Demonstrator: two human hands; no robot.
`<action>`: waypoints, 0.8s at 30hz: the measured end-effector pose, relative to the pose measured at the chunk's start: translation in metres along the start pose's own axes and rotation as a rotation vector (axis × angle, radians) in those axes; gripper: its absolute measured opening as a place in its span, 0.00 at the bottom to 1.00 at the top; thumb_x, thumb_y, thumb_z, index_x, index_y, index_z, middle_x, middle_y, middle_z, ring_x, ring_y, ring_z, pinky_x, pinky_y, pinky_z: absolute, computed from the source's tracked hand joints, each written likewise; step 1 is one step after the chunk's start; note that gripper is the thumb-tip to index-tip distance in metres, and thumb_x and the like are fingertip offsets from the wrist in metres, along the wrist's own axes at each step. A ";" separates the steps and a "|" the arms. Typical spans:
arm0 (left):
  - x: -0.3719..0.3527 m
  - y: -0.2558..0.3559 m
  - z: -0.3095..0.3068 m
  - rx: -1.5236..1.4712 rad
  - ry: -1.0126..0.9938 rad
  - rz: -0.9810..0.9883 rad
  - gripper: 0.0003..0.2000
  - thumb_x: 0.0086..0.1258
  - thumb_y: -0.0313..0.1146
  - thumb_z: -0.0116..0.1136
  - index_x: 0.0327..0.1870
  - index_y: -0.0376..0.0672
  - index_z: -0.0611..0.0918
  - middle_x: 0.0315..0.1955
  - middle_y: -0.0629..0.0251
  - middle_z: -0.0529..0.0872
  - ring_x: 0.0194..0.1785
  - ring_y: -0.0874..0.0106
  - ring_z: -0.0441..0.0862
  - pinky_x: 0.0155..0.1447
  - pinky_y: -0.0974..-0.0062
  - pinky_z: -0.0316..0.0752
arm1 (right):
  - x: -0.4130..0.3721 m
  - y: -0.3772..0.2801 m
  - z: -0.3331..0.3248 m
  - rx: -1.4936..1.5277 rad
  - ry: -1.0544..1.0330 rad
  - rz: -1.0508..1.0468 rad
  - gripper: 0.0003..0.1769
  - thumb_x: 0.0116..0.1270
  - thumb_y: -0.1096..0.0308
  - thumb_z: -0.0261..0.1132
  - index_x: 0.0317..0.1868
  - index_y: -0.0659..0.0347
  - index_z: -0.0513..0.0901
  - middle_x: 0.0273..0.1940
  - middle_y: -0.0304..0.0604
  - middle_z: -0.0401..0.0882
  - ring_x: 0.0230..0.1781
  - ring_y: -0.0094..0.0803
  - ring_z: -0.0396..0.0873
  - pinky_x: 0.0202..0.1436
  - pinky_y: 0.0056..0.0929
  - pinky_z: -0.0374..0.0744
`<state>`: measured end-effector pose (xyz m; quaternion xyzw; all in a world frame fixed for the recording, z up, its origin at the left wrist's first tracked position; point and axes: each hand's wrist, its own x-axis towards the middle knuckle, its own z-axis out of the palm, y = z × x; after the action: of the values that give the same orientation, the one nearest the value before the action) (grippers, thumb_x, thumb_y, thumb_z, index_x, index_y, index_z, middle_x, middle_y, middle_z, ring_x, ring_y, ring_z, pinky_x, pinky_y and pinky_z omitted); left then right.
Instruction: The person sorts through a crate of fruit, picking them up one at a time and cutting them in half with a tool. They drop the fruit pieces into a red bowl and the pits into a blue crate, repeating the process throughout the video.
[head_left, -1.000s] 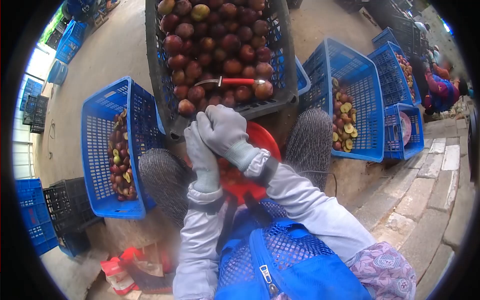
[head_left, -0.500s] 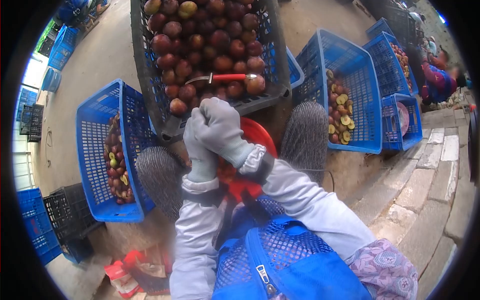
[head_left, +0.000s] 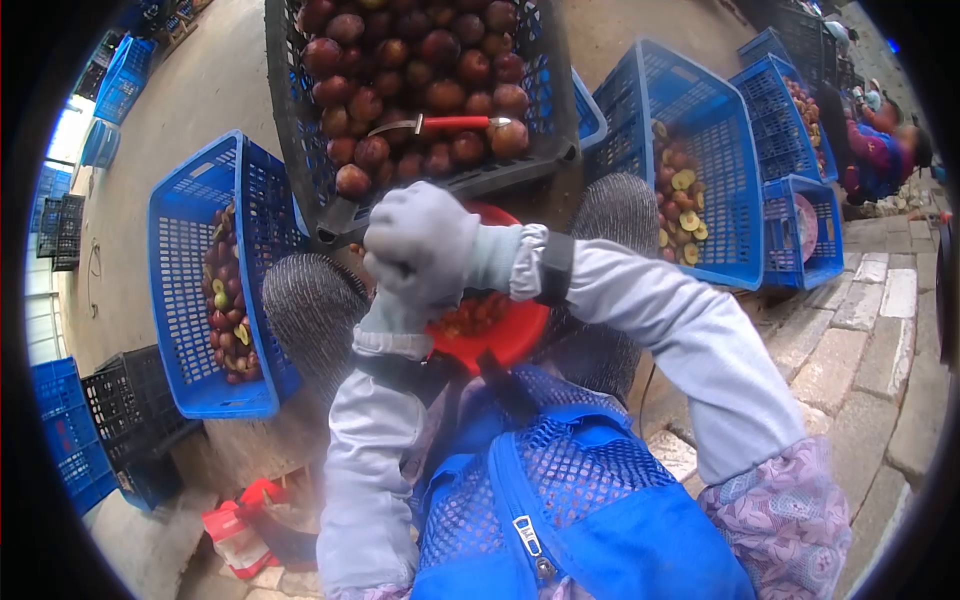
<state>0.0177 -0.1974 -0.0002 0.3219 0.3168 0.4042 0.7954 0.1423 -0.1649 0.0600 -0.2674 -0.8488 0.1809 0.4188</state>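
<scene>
My right hand [head_left: 428,235] and my left hand [head_left: 402,292], both in grey gloves, are pressed together above the red basin [head_left: 515,345]. The right lies over the left, fingers closed; whatever they may hold is hidden. Small orange-brown pieces [head_left: 468,315] lie in the basin, between my knees. Just beyond my hands stands a black crate [head_left: 470,184] full of dark red plums [head_left: 440,60]. A curved-blade knife [head_left: 455,122] with a red handle rests on the plums, apart from both hands.
Beside my left knee, a blue crate [head_left: 190,340] holds plums, some cut. Another blue crate [head_left: 738,230] on my right holds cut plums. More crates [head_left: 800,240] and a person [head_left: 880,155] are farther right. A red and white bag [head_left: 238,540] lies on the floor, lower left.
My right hand has turned over the left, with its elbow swinging out to the right. More of the basin shows. The whole view has shifted slightly; the knife stays on the plums.
</scene>
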 end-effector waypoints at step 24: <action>-0.028 -0.020 0.051 -0.518 0.190 0.055 0.19 0.69 0.37 0.58 0.56 0.36 0.73 0.44 0.57 0.82 0.42 0.69 0.81 0.46 0.71 0.77 | 0.100 -0.040 -0.039 1.105 0.105 0.747 0.19 0.64 0.57 0.62 0.49 0.61 0.76 0.43 0.48 0.79 0.42 0.39 0.80 0.48 0.34 0.80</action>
<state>0.0522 -0.2438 0.0220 0.0769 0.2674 0.5216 0.8066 0.1108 -0.1328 0.1649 -0.2981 -0.4601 0.7088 0.4440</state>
